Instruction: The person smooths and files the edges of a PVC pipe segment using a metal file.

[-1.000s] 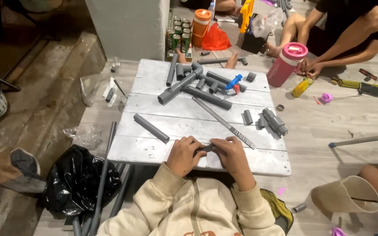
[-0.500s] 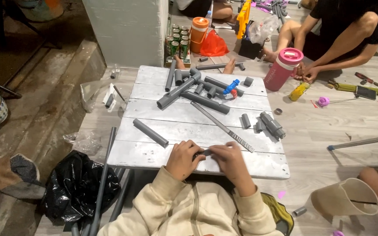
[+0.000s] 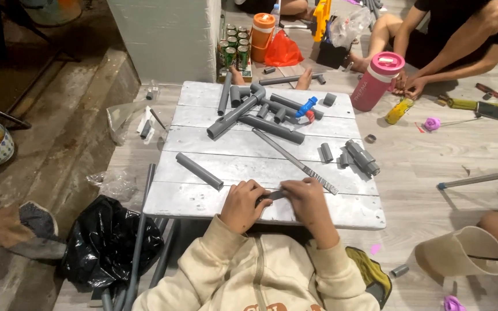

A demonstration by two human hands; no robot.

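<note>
Both hands meet at the near edge of the white plank table (image 3: 203, 201): the left hand (image 3: 243, 204) and right hand (image 3: 305, 201) are each closed on an end of a short grey pipe piece (image 3: 272, 196) (mostly hidden by fingers). A long grey pipe (image 3: 199, 171) lies just left; a metal file (image 3: 296, 161) lies beyond.

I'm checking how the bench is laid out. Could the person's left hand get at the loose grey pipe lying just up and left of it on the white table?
Probably yes. The grey pipe lies alone on bare boards, nothing between it and the left hand. But that hand and the right hand both grip a small grey piece.
</note>
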